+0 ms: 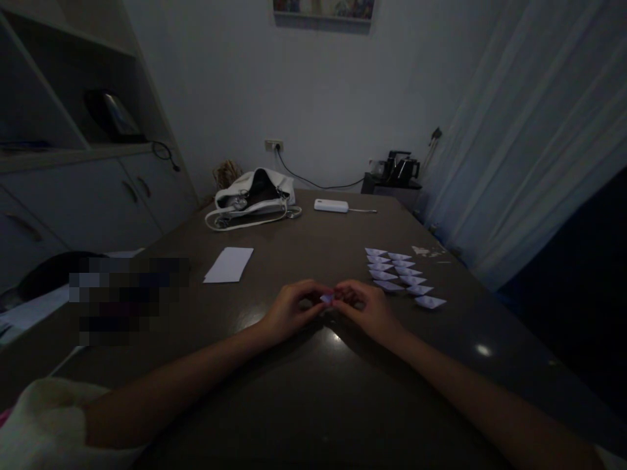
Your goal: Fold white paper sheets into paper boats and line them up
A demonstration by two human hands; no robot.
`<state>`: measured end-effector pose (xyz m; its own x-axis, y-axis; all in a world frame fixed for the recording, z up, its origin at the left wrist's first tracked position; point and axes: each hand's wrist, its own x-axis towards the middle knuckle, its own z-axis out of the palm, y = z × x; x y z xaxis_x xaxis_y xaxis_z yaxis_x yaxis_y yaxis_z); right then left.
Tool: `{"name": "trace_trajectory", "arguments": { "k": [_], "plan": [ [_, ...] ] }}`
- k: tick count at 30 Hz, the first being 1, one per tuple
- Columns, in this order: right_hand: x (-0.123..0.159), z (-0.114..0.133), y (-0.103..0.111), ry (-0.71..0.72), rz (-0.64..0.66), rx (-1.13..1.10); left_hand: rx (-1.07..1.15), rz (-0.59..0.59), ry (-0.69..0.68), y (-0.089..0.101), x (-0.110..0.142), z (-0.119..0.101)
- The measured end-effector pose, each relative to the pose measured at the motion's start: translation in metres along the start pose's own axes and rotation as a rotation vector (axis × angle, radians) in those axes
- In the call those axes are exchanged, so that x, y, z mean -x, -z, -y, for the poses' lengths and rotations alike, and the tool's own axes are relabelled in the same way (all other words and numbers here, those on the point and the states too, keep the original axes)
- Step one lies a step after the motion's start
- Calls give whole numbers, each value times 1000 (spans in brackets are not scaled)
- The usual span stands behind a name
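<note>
Left hand and right hand nearly meeting, fingertips pinching small folded paper between them above table. Folded paper boats sitting in two columns right; paper stack lying left, white bag resting beyond.

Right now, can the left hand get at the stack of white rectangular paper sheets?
Likely yes: only bare brown tabletop separates the left hand from the white paper stack, though its fingers pinch a small folded pale paper.

Pale wall, sheer white curtain
</note>
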<state>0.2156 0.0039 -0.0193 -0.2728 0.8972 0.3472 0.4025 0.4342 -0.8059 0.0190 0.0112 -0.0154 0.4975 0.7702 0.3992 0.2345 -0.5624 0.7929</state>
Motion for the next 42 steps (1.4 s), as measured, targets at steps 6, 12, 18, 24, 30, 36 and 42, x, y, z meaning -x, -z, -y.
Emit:
{"name": "trace_trajectory", "arguments": {
  "k": [6,12,18,24,30,36,42],
  "plan": [
    [4,5,-2,70,-38,71,-2,10,-14,-1,0,4],
    [6,10,-3,238,-91,191,-14,-12,23,-2,-1,4],
    [5,7,-7,93,-39,31,-27,17,35,-2,-1,4],
    [6,2,-8,12,20,-60,-70,44,31,-3,0,4],
    [5,1,-8,-49,52,-89,-140,84,5,-1,-2,4],
    [5,2,-7,-110,75,-171,-154,125,-16,0,-2,4],
    [4,-3,-9,-167,76,-207,-139,197,-15,-1,-3,4]
  ]
}}
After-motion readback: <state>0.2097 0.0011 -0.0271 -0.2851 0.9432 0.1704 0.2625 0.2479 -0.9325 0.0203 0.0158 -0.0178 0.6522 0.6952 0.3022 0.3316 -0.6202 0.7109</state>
